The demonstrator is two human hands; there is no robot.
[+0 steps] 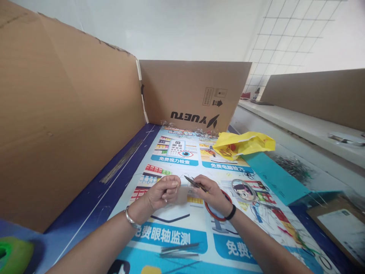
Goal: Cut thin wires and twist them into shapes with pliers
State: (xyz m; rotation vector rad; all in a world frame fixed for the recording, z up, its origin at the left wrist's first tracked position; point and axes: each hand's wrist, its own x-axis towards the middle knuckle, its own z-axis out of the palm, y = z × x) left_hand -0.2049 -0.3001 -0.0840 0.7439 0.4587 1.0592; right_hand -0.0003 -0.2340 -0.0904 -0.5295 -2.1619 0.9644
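Observation:
My left hand [163,192] is curled closed, pinching a thin wire [178,186] that sticks up near my fingertips; a metal bangle sits on that wrist. My right hand [212,194] is closed round dark pointed pliers [193,182], whose tip points left toward the wire. Both hands hover over a printed poster [176,213] with blue banners. A red ring [215,213] lies on the poster, partly under my right wrist, which wears a black band.
Cardboard walls [65,125] stand left and behind. A yellow plastic bag [242,144] and a teal sheet [273,175] lie at right. Bundles of thin metal wires lie at left [121,161], near the front [179,251] and at right [293,165]. A green object [13,253] is bottom left.

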